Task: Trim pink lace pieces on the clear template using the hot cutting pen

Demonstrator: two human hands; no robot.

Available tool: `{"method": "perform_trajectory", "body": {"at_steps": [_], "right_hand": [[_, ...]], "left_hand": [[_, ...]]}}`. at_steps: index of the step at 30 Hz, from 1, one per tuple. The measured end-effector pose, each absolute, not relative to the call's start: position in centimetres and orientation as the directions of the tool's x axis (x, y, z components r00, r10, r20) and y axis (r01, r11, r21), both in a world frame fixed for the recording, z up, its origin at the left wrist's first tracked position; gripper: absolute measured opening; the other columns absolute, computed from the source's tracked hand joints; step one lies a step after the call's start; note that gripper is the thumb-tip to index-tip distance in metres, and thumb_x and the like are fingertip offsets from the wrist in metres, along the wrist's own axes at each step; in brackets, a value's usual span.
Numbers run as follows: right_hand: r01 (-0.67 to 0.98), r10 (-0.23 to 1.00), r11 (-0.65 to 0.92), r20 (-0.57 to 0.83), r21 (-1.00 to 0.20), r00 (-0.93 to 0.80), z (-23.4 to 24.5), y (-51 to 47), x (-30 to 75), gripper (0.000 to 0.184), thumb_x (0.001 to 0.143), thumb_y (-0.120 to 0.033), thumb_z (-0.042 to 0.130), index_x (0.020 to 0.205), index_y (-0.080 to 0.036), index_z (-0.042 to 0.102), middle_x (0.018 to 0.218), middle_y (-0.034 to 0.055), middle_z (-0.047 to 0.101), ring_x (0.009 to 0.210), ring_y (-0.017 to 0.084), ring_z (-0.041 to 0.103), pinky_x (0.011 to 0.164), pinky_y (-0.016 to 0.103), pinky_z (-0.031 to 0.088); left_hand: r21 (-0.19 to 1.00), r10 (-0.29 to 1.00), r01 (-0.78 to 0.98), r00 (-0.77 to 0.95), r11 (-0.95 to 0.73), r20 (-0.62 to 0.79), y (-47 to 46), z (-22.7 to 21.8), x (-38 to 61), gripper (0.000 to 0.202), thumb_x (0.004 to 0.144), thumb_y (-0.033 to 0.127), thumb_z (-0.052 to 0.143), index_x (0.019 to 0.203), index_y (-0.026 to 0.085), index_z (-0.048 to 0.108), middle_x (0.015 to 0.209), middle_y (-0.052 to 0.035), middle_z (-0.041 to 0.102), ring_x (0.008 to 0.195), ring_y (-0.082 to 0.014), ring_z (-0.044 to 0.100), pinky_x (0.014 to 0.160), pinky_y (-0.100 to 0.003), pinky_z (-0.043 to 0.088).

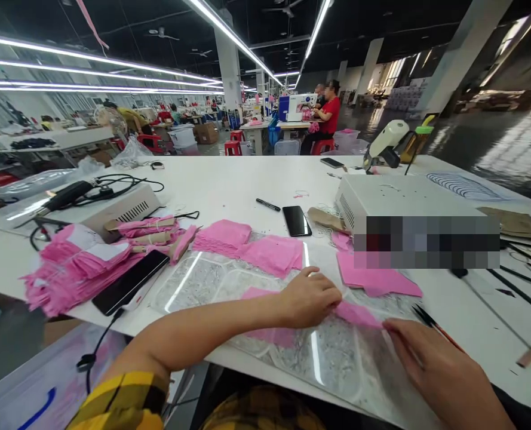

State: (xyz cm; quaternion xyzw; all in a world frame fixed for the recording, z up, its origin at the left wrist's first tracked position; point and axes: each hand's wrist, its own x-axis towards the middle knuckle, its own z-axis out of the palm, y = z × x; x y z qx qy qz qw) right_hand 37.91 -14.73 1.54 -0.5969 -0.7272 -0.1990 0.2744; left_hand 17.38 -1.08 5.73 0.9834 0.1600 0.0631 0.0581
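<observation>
A small pink fabric piece (358,314) is stretched between my two hands, low over a clear plastic sheet (337,358). My left hand (312,297) has its fingers closed on the left end of it. At the right end, my right hand (430,364) pinches the edge between thumb and fingertips. Another pink fabric piece (269,337) lies partly under my left forearm. Stacked pink pieces (272,254) sit beyond my left hand, and a flat pink pile (377,276) lies beyond the held piece. Tweezers (430,322) rest beside my right hand.
Pink bundles (77,266) and a black phone (133,280) lie at left. A second phone (297,221) and a pen (267,205) lie mid-table. A grey box (395,194) with cables stands right, another box (126,206) left. Co-workers (330,113) sit at sewing machines beyond.
</observation>
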Motion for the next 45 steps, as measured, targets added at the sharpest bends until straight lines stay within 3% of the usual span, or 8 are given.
{"method": "perform_trajectory", "body": {"at_steps": [5, 11, 15, 19, 22, 29, 37, 45], "right_hand": [[0.881, 0.893, 0.397, 0.331, -0.258, -0.306, 3.3, -16.6, 37.4, 0.019, 0.088, -0.019, 0.048, 0.086, -0.026, 0.066, 0.084, 0.0024, 0.068, 0.074, 0.015, 0.064, 0.068, 0.026, 0.050], [0.893, 0.980, 0.191, 0.132, -0.408, -0.149, 3.9, -17.3, 37.2, 0.020, 0.091, -0.024, 0.046, 0.093, -0.022, 0.066, 0.085, 0.0044, 0.066, 0.075, 0.016, 0.062, 0.070, 0.028, 0.050], [0.932, 0.992, 0.121, 0.078, -0.342, -0.101, 3.1, -17.0, 37.4, 0.020, 0.090, -0.020, 0.044, 0.093, -0.022, 0.064, 0.084, 0.0038, 0.064, 0.075, 0.017, 0.062, 0.067, 0.029, 0.048], [0.957, 0.998, 0.055, -0.015, -0.284, -0.061, 2.7, -17.6, 37.8, 0.020, 0.089, -0.017, 0.042, 0.084, -0.022, 0.060, 0.079, 0.0019, 0.062, 0.068, 0.017, 0.061, 0.060, 0.029, 0.046], [0.940, 0.999, 0.031, 0.030, -0.340, -0.022, 2.7, -17.7, 38.1, 0.019, 0.087, -0.016, 0.042, 0.084, -0.023, 0.060, 0.078, 0.0008, 0.062, 0.064, 0.015, 0.061, 0.059, 0.027, 0.047], [0.877, 0.874, 0.053, 0.447, -0.478, 0.191, 2.1, -16.1, 38.1, 0.017, 0.088, -0.030, 0.050, 0.098, -0.021, 0.061, 0.089, 0.0035, 0.069, 0.071, 0.015, 0.067, 0.066, 0.027, 0.054], [0.839, 0.856, -0.046, 0.411, -0.542, 0.313, 2.8, -15.7, 38.6, 0.020, 0.085, -0.036, 0.050, 0.091, -0.022, 0.064, 0.085, 0.0043, 0.072, 0.072, 0.019, 0.070, 0.066, 0.031, 0.057], [0.866, 0.839, -0.095, 0.429, -0.491, 0.335, 2.0, -13.8, 39.8, 0.021, 0.087, -0.027, 0.046, 0.096, -0.021, 0.064, 0.092, 0.0058, 0.071, 0.074, 0.018, 0.068, 0.070, 0.032, 0.055]], "left_hand": [[0.106, -0.005, -0.018, 0.992, -0.994, 0.123, -3.2, 4.7, 13.4, 0.009, 0.086, 0.012, 0.049, 0.088, 0.018, 0.056, 0.084, -0.0032, 0.063, 0.084, -0.0164, 0.057, 0.111, -0.040, 0.027], [0.312, 0.115, 0.034, 0.962, -0.950, 0.246, -3.1, 4.2, 12.5, 0.028, 0.084, 0.011, 0.046, 0.109, 0.015, 0.058, 0.095, -0.0087, 0.064, 0.092, -0.0196, 0.058, 0.096, -0.036, 0.041], [0.291, 0.057, -0.009, 0.974, -0.957, 0.218, -3.4, 3.8, 13.3, 0.028, 0.092, 0.022, 0.049, 0.118, 0.016, 0.058, 0.123, -0.0118, 0.061, 0.114, -0.0244, 0.056, 0.105, -0.041, 0.037], [0.264, 0.077, 0.027, 0.980, -0.964, 0.183, -4.4, 3.6, 12.9, 0.025, 0.096, 0.025, 0.048, 0.116, 0.017, 0.060, 0.126, -0.0108, 0.061, 0.117, -0.0243, 0.056, 0.103, -0.039, 0.039], [0.267, 0.075, 0.030, 0.984, -0.963, 0.159, -4.3, 4.0, 13.0, 0.023, 0.097, 0.024, 0.047, 0.111, 0.017, 0.063, 0.122, -0.0096, 0.064, 0.111, -0.0223, 0.059, 0.100, -0.038, 0.041], [0.222, 0.283, 0.256, 0.954, -0.941, 0.099, 1.3, 5.6, 19.2, 0.016, 0.093, 0.015, 0.052, 0.097, 0.016, 0.068, 0.106, -0.0067, 0.067, 0.099, -0.0207, 0.062, 0.086, -0.033, 0.046], [0.185, 0.297, 0.284, 0.954, -0.941, 0.044, 3.4, 4.9, 27.8, 0.028, 0.077, 0.034, 0.073, 0.097, 0.016, 0.065, 0.106, -0.0099, 0.063, 0.099, -0.0266, 0.060, 0.085, -0.039, 0.047], [0.264, 0.368, 0.343, 0.928, -0.901, 0.053, 5.3, 3.9, 27.6, 0.029, 0.082, 0.034, 0.070, 0.099, 0.013, 0.061, 0.103, -0.0067, 0.062, 0.097, -0.0200, 0.059, 0.084, -0.035, 0.050]]}}
